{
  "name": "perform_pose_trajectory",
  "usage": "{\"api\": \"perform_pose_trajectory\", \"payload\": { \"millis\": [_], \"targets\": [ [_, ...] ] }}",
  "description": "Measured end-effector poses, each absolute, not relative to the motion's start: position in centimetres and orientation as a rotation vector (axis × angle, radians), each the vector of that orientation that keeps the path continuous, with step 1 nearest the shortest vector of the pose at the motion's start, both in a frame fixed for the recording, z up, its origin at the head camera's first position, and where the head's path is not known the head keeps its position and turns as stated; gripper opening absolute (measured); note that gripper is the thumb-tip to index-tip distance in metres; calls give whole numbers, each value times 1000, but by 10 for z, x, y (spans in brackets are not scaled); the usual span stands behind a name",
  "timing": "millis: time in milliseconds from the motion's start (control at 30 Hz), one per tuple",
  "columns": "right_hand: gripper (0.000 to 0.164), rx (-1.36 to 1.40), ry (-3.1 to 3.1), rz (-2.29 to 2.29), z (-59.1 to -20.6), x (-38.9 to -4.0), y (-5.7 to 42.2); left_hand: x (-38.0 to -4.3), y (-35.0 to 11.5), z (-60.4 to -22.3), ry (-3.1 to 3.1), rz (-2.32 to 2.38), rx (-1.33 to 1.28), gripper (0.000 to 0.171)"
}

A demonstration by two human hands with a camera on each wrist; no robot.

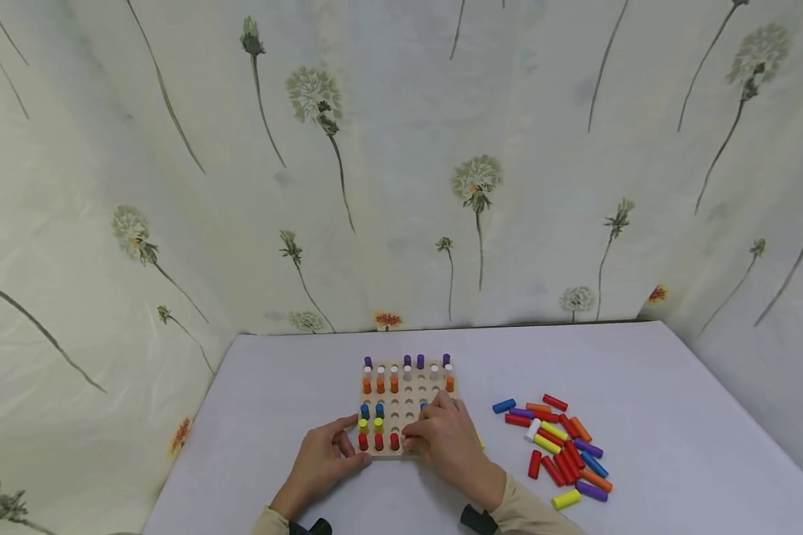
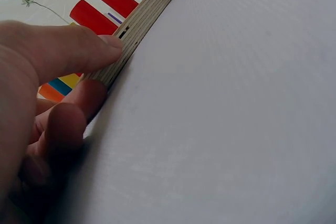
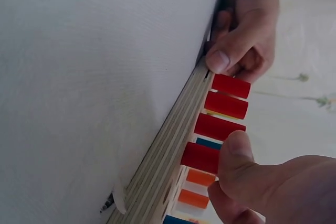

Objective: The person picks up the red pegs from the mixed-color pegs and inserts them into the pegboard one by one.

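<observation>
The right hand point(image 1: 447, 440) pinches a red peg point(image 3: 199, 157) at the front row of the board point(image 1: 401, 409), while the left hand point(image 1: 324, 455) grips its near left corner. This looks like seating the peg; next probably calls for pressing straight down, then releasing.

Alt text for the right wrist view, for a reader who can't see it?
The right hand pinches a red peg at the edge of a wooden board, where three more red pegs stand in line. The left hand holds the board's corner; blue pegs and orange pegs show beyond; pale tabletop fills the left.
</observation>
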State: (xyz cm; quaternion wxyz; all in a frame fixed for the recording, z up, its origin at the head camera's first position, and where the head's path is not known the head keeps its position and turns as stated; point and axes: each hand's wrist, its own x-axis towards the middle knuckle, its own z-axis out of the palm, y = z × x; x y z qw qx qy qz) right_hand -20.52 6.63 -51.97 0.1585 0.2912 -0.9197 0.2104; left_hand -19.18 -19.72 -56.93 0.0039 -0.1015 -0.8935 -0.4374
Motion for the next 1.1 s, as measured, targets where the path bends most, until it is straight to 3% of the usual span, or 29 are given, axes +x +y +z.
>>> {"api": "perform_pose_trajectory", "payload": {
  "millis": [300,700,1100],
  "targets": [
    [23,772,-2642,603,-503,-201,81,-190,-194,-569,-2813,-1429,-289,71],
    [20,604,-2580,500,-473,-221,151,-192,-197,-567,-2799,-1350,-314,71],
    [16,584,-2651,407,-505,-230,204,-190,-196,-569,-2793,-1376,-327,72]
  ]
}}
